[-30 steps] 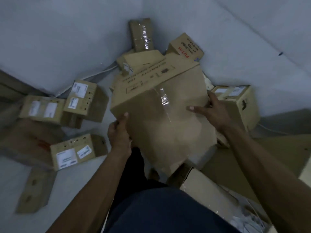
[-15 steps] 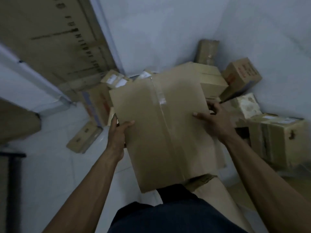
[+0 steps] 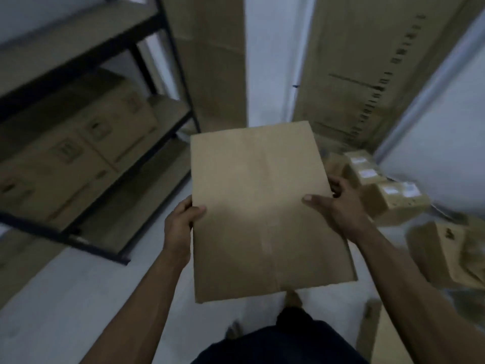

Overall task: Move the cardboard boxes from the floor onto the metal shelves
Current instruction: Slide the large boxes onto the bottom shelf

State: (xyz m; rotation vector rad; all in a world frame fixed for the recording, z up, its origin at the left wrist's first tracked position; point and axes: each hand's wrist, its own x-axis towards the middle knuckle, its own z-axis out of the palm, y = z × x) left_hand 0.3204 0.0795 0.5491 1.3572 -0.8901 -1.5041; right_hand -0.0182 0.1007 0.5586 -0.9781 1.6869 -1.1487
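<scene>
1. Nearest me, the left hand (image 3: 181, 222) and right hand (image 3: 338, 206) each grip an opposite side edge of a plain brown, flat cardboard box (image 3: 262, 211). The thumbs lie on top, likely to keep it level above the pale floor (image 3: 65, 298).
2. Far left stand the black metal shelves (image 3: 179, 74), stacked with brown cartons (image 3: 86, 132); this is probably where the box is headed.
3. Far right, small labelled cardboard boxes (image 3: 388, 195) lie on the floor.

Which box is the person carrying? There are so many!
Start at the black metal shelf on the left, then look right to the middle. The big box there is held between the left hand and right hand. Only this one sits on neither floor nor shelf, and it shows no labels.
</scene>
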